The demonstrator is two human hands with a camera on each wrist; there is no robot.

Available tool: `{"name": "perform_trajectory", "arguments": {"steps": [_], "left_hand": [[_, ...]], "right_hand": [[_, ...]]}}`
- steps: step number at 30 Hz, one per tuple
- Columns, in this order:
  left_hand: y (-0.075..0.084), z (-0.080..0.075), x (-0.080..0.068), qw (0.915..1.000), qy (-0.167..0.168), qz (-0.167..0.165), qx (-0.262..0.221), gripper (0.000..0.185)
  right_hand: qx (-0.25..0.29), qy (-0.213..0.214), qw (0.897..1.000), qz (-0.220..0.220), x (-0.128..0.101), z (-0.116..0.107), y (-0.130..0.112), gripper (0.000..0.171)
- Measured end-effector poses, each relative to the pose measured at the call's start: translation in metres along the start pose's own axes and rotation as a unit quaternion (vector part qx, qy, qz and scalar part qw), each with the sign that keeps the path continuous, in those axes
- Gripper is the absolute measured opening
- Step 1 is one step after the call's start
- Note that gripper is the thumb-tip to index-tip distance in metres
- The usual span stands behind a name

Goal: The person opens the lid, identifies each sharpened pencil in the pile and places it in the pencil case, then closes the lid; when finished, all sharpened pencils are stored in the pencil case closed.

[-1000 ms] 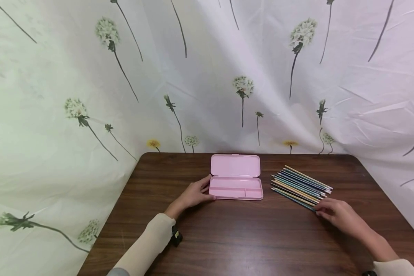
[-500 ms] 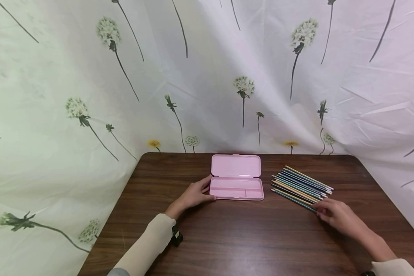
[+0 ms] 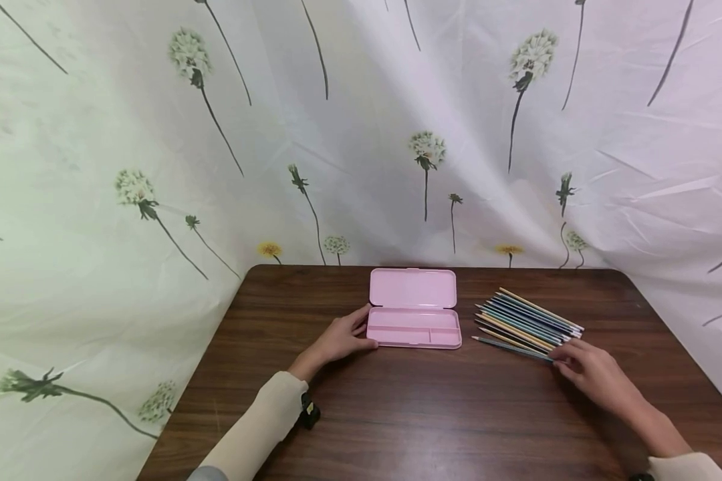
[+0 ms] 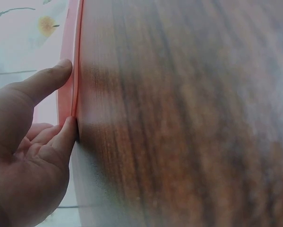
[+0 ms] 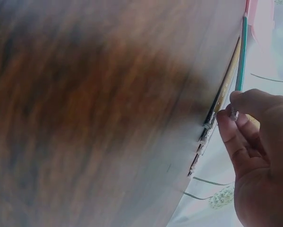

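A pink pencil case (image 3: 414, 337) lies on the table with its lid (image 3: 413, 288) laid back, its divided tray facing up. My left hand (image 3: 338, 338) holds the case at its left end; in the left wrist view the thumb is on its front side and the fingers are at the corner. Over on the right, my right hand (image 3: 592, 374) pinches a green pencil (image 5: 242, 56) by its eraser end between thumb and fingers. That pencil slants at the near side of a row of several blue, green, black and yellow pencils (image 3: 526, 317).
The dark wooden table (image 3: 421, 414) ends at the back against a white cloth (image 3: 361, 133) printed with dandelions. Bare wood lies in front of the case and between it and the pencils.
The green pencil in my right hand has swung away from the row, its tip now nearer the front. My left hand keeps its place at the pencil case.
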State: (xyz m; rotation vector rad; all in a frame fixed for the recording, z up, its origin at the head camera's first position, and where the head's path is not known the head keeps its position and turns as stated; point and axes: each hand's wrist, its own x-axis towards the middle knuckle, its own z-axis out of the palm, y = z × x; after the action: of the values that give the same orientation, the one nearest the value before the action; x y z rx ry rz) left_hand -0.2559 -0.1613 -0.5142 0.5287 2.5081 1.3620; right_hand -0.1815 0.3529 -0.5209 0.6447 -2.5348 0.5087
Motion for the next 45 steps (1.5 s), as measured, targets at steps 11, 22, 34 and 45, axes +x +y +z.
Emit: {"name": "perform_trajectory", "arguments": {"steps": [11,22,34,45], "left_hand": [[-0.001,0.001,0.001,1.0000,0.001,-0.008,0.000,0.093],[0.001,0.000,0.002,0.9999,0.006,-0.009,-0.001,0.092],[0.002,0.000,0.001,1.0000,0.003,-0.009,0.004,0.092],[0.002,0.000,0.000,0.9999,0.002,-0.010,0.005,0.091]], "right_hand": [[0.075,0.049,0.994,-0.069,0.007,-0.005,0.001,0.037],[0.111,0.053,0.988,-0.093,0.048,-0.018,-0.011,0.039],[0.122,0.055,0.982,-0.131,0.100,-0.018,-0.028,0.038],[0.155,0.046,0.971,-0.178,0.136,0.000,-0.044,0.037]]}}
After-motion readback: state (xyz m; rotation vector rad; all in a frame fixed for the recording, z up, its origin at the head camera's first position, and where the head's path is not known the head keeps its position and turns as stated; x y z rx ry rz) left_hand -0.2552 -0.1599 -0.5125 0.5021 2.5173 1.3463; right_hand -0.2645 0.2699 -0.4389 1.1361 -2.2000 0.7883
